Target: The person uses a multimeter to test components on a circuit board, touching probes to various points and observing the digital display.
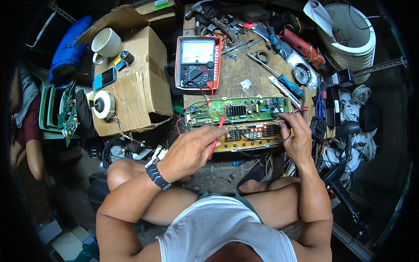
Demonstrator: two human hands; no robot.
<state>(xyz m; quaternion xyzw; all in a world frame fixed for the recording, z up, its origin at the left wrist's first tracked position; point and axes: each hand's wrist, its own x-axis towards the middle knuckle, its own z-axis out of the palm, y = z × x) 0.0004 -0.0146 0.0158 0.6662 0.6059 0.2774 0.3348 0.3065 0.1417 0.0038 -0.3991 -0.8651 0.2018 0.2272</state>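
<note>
My left hand (190, 150) is closed round a red test probe (223, 121), whose tip points down at the green circuit board (211, 107). My right hand (299, 137) pinches a black test probe (277, 112) over that board's right end; whether either tip touches is too small to tell. In front of it lies a yellow-brown display board (244, 145) with lit red lights and white digits. A black lead (263, 142) loops across this board to my right hand. Behind them an analog multimeter (197, 70) sits in an orange-red box, red and black leads plugged in.
A cardboard box (150, 74) at left carries a mug (107, 45), a phone (104, 77) and a small motor (104, 105). Tools, including a screwdriver (290, 85) and a red power tool (301, 47), crowd the wooden bench (222, 89). A white bucket (349, 39) stands far right.
</note>
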